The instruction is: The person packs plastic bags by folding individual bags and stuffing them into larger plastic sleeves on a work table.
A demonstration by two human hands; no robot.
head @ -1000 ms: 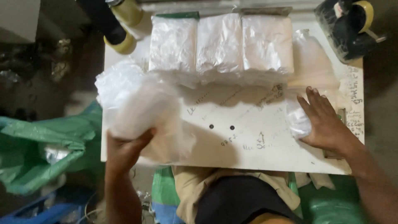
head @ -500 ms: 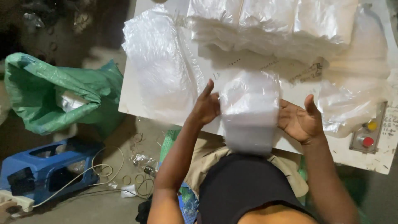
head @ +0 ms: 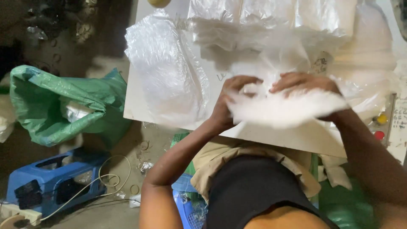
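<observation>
Both hands' fingers now closed on white packet, left hand, right hand, earlier open beside it

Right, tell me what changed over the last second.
The left hand let go of the crumpled bag by the table's left edge and came to the middle; the right hand left the table's right side to meet it. Both now grip one white plastic bag, blurred with motion. The pile of clear bags and the green sack stayed put.
</observation>
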